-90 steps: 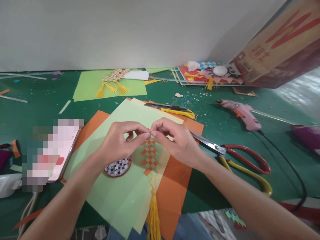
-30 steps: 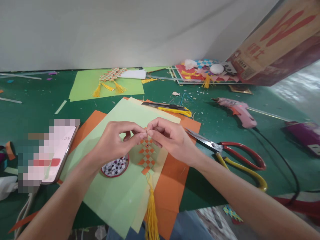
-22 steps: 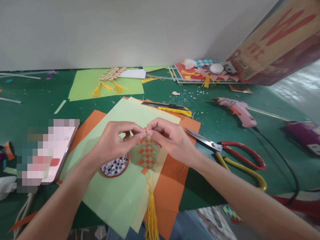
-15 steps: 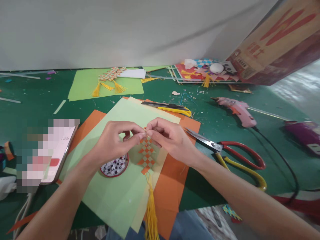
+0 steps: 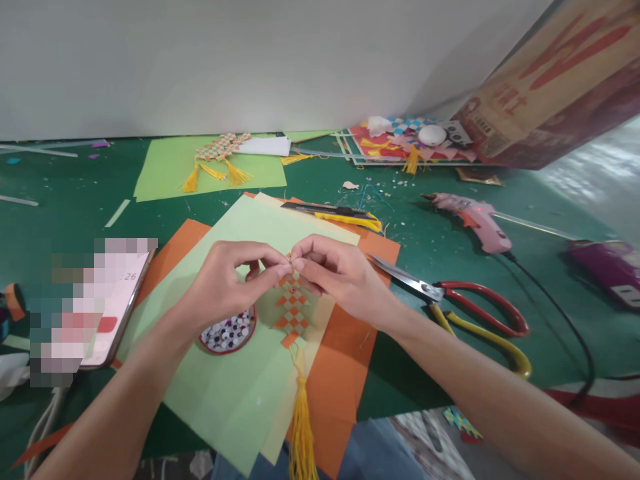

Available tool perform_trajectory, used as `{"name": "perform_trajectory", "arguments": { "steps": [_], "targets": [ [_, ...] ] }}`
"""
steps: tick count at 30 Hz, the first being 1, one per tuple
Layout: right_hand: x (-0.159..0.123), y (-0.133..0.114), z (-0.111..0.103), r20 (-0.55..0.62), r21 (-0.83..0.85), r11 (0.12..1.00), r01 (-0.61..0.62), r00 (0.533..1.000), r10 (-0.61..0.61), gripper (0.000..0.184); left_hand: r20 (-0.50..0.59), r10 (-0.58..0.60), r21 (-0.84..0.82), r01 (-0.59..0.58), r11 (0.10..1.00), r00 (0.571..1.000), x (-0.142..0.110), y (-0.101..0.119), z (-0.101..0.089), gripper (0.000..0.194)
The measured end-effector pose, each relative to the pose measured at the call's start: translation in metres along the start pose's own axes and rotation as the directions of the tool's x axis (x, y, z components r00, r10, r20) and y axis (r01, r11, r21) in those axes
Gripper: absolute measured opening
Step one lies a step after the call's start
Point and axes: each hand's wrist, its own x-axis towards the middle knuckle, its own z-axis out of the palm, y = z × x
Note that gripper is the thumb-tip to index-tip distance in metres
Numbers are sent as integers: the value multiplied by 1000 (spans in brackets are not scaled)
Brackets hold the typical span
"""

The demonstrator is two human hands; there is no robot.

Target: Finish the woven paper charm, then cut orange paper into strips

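Observation:
An orange and pale green woven paper fish (image 5: 293,310) lies on pale green paper (image 5: 215,393), with a yellow tassel (image 5: 302,420) hanging from its near end. My left hand (image 5: 245,277) and my right hand (image 5: 335,270) meet at the fish's far end. Both are closed in a pinch, thumb against forefinger, fingertips touching or nearly so. The fingers cover that end, and whatever small detail sits between them is too small to make out. A round red-rimmed dish of googly eyes (image 5: 229,331) sits just under my left wrist.
Beyond the hands lies a yellow and black utility knife (image 5: 334,215). Right of them are scissors (image 5: 425,288) with red and yellow handles and a pink glue gun (image 5: 473,219) with a cord. A phone (image 5: 113,307) is at left. Another woven piece (image 5: 223,148) with tassels lies at the back.
The whole view has shifted slightly, so everything sits a little further left. Both hands keep the same pinch at the far end of the paper fish, with hardly any visible movement.

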Motion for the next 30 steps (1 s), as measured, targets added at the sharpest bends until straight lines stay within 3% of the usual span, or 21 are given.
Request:
{"name": "perform_trajectory", "arguments": {
  "steps": [7,18,30],
  "targets": [
    [0,2,0,-13,5,1000,1,1000,0,18,9,-11,-3,11,1000,1000,0,0,0,15],
    [4,4,-1,51,243,963,-113,993,104,23,0,-14,-20,14,1000,1000,0,2,1,14],
    [3,4,-1,41,214,974,-79,997,72,25,23,-17,-32,18,999,1000,0,0,0,15]
  ]
}}
